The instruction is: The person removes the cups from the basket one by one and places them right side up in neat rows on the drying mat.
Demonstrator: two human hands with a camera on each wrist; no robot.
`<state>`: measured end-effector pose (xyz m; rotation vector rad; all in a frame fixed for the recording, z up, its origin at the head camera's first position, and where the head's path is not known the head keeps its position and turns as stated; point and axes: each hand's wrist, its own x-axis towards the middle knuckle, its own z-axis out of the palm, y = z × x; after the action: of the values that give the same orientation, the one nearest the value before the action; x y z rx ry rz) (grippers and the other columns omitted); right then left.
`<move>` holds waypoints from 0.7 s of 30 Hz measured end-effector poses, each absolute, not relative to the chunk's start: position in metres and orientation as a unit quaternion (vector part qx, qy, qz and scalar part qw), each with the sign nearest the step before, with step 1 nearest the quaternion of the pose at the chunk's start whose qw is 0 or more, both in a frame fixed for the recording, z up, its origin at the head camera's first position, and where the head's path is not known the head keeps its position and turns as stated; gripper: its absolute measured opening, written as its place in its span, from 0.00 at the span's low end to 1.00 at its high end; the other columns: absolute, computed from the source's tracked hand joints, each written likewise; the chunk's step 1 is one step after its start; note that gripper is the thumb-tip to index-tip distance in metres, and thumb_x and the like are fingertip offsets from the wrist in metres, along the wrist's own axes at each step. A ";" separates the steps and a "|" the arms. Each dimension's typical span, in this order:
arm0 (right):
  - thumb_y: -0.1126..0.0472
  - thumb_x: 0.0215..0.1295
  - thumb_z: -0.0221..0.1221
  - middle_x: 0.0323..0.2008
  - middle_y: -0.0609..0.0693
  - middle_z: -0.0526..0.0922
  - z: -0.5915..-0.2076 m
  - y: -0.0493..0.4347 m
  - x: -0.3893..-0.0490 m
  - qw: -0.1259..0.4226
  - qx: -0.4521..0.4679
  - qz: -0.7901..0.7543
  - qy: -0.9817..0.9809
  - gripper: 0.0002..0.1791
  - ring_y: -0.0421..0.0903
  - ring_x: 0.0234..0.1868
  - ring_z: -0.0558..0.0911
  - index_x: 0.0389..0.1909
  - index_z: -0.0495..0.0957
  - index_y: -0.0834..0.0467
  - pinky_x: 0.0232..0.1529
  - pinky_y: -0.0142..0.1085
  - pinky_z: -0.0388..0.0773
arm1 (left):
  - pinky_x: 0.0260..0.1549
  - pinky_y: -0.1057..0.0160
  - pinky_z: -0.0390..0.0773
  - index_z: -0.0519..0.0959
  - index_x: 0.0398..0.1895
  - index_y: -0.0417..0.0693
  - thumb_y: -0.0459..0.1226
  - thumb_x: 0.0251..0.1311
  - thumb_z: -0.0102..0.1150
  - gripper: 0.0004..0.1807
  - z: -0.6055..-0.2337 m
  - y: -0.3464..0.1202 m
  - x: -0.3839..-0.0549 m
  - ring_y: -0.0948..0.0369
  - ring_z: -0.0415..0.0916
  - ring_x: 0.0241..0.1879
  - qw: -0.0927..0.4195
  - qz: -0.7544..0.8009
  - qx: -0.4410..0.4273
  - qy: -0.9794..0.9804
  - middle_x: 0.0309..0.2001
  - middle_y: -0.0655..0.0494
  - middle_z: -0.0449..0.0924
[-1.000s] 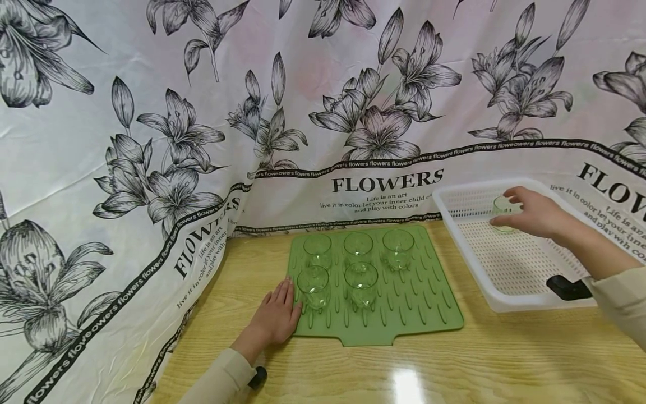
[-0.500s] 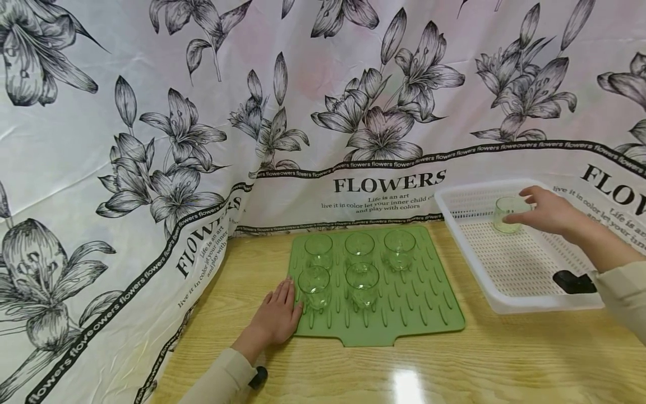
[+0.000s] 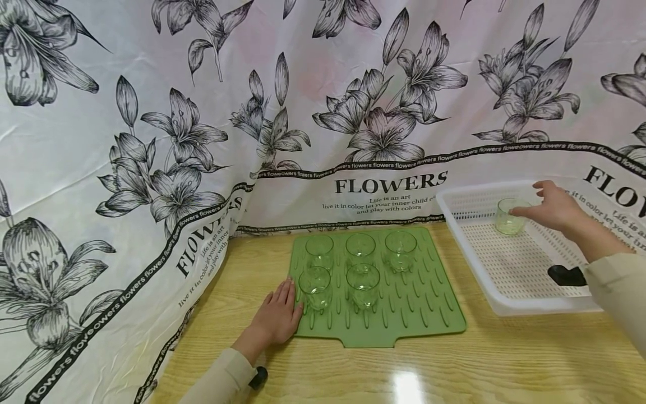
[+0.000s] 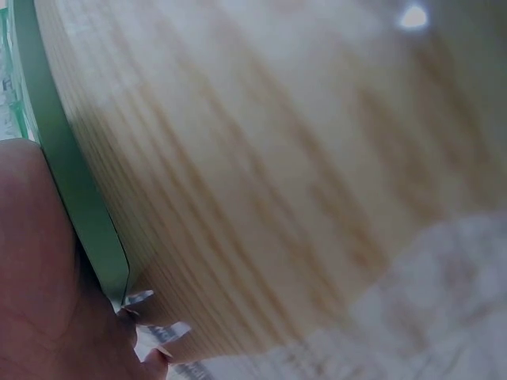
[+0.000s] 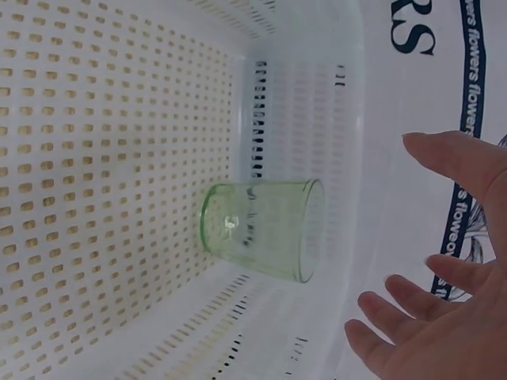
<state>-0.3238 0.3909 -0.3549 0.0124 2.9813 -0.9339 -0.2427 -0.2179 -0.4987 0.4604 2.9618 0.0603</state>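
Observation:
My left hand [image 3: 276, 314] lies with straight fingers along the left edge of a green drying mat [image 3: 419, 303]. In the left wrist view the mat's edge [image 4: 67, 158] passes beside that hand. Several clear green-tinted drinking glasses stand upright on the mat, among them a front-left glass [image 3: 315, 289] and a back-right glass [image 3: 401, 252]. A white perforated plastic basket [image 3: 474, 269] holds one green glass [image 5: 261, 229], upright near its back wall. My right hand [image 5: 451, 301] hovers above that glass, thumb and fingers spread, not touching it.
A wooden table [image 3: 323, 376] carries the mat and the basket. Behind hangs a white cloth [image 3: 282, 207] printed with black flowers and lettering; its left side drapes over the table edge. A black wrist device [image 3: 566, 276] shows under my right wrist.
My right hand has let go of the glass in the basket and drawn back a little up and to the right. The left hand and the glasses on the mat stay put.

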 end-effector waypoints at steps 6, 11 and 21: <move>0.41 0.73 0.58 0.68 0.87 0.45 -0.362 0.394 -0.329 -0.008 0.017 -0.317 0.948 0.60 0.85 0.63 0.53 0.74 0.31 0.82 0.58 0.75 0.61 | 0.75 0.40 0.53 0.47 0.81 0.34 0.53 0.83 0.27 0.38 -0.493 -0.217 -0.239 0.44 0.43 0.80 0.066 0.031 0.162 0.984 0.82 0.40 0.42; 0.40 0.72 0.58 0.68 0.88 0.43 -0.371 0.397 -0.335 -0.022 0.037 -0.341 0.939 0.62 0.85 0.65 0.51 0.74 0.29 0.82 0.60 0.75 0.59 | 0.75 0.40 0.52 0.47 0.81 0.34 0.52 0.83 0.28 0.37 -0.486 -0.215 -0.237 0.44 0.43 0.80 0.072 0.033 0.163 0.983 0.82 0.39 0.42; 0.39 0.73 0.56 0.71 0.86 0.34 -0.391 0.409 -0.339 0.009 0.072 -0.386 0.920 0.64 0.86 0.69 0.45 0.73 0.23 0.80 0.64 0.75 0.54 | 0.75 0.41 0.52 0.46 0.82 0.35 0.52 0.83 0.29 0.37 -0.484 -0.211 -0.240 0.45 0.42 0.81 0.082 0.020 0.164 0.983 0.82 0.41 0.41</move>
<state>-0.3394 0.4091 -0.3906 0.2261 2.8737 -1.2053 -0.2400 -0.2112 -0.4836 0.4915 2.9366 0.0589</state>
